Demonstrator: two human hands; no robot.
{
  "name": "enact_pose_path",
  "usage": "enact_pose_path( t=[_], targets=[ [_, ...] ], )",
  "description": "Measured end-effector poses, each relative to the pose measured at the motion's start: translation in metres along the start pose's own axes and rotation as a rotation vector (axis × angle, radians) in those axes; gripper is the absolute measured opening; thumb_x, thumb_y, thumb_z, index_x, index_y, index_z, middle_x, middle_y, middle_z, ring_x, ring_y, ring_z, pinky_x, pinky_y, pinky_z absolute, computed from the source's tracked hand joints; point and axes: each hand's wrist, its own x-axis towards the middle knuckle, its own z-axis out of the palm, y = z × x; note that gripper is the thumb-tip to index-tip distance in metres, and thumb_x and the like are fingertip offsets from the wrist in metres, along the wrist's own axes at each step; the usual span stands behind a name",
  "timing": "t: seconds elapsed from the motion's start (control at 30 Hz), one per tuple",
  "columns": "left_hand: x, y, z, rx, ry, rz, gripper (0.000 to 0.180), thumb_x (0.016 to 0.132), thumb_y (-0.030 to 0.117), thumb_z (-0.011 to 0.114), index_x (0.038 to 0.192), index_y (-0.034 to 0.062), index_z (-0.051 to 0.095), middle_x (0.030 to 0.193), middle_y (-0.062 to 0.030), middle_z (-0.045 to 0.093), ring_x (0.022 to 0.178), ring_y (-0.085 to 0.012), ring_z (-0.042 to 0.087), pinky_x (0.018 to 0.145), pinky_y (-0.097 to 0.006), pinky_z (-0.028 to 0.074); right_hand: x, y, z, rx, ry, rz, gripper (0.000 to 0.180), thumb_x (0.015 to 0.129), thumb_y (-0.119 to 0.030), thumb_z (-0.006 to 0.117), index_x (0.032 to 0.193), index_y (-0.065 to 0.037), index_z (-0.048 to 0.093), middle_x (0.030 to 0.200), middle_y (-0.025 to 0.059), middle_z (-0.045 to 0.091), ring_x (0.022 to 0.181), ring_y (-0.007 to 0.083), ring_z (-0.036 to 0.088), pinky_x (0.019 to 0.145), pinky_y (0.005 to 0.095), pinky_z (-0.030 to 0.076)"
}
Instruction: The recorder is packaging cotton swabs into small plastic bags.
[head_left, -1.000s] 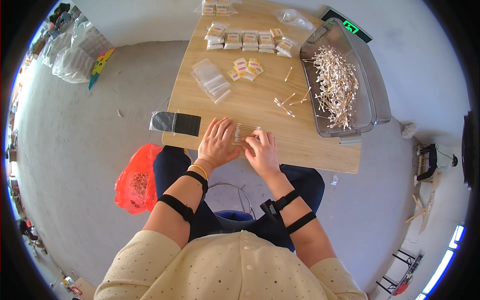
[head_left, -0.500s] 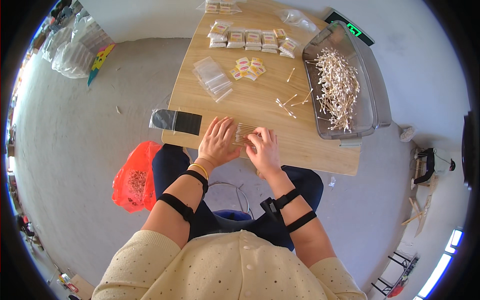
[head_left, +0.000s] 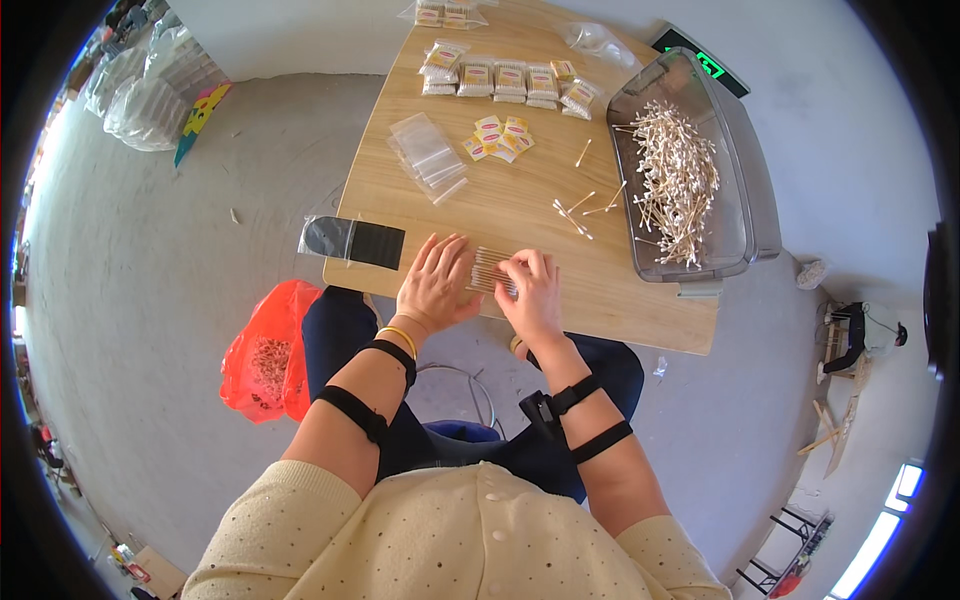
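Note:
A small clear bag of cotton swabs (head_left: 487, 268) lies flat near the front edge of the wooden table (head_left: 520, 205). My left hand (head_left: 436, 283) presses its left end with spread fingers. My right hand (head_left: 531, 291) pinches its right end. Both hands touch the bag. A grey tray (head_left: 745, 180) at the right holds a heap of loose cotton swabs (head_left: 675, 175). A few stray swabs (head_left: 578, 208) lie on the table between the tray and my hands.
A stack of empty clear bags (head_left: 430, 155) and small yellow-red packets (head_left: 497, 137) lie mid-table. Filled packs (head_left: 500, 78) line the far edge. A black pouch (head_left: 355, 241) hangs off the left front corner. A red plastic bag (head_left: 262, 352) sits on the floor.
The view has shifted slightly. Both hands stay on the bag of swabs, with only small finger movements.

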Motion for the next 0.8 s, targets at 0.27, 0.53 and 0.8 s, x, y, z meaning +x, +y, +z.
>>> enact_pose_path(
  t=[0.27, 0.53, 0.8],
  targets=[
    [0.001, 0.0, -0.001, 0.0, -0.009, 0.001, 0.075, 0.074, 0.039, 0.077, 0.135, 0.0033, 0.054, 0.142, -0.0144, 0.055, 0.138, -0.0319, 0.049, 0.123, -0.051, 0.032, 0.003, 0.005, 0.001, -0.034, -0.041, 0.007, 0.029, 0.077, -0.012, 0.078, 0.105, -0.014, 0.072, 0.111, 0.0061, 0.058, 0.108, 0.0311, 0.055, 0.09, 0.0464, 0.045],
    [0.001, 0.001, -0.002, -0.008, 0.001, 0.003, 0.073, 0.074, 0.038, 0.077, 0.134, 0.0034, 0.054, 0.143, -0.0141, 0.055, 0.139, -0.0318, 0.049, 0.123, -0.051, 0.032, 0.013, 0.004, 0.0, -0.018, 0.005, 0.016, 0.025, 0.079, -0.012, 0.075, 0.104, -0.013, 0.072, 0.111, 0.0063, 0.058, 0.108, 0.0307, 0.055, 0.091, 0.0459, 0.045],
    [0.001, 0.001, -0.005, -0.01, -0.013, -0.007, 0.074, 0.074, 0.038, 0.078, 0.135, 0.0039, 0.054, 0.143, -0.0137, 0.055, 0.139, -0.0311, 0.048, 0.124, -0.05, 0.031, 0.015, 0.004, 0.001, 0.0, 0.008, 0.027, 0.025, 0.082, -0.01, 0.072, 0.107, -0.011, 0.071, 0.115, 0.0068, 0.059, 0.111, 0.0308, 0.056, 0.092, 0.0462, 0.045]
  ],
)
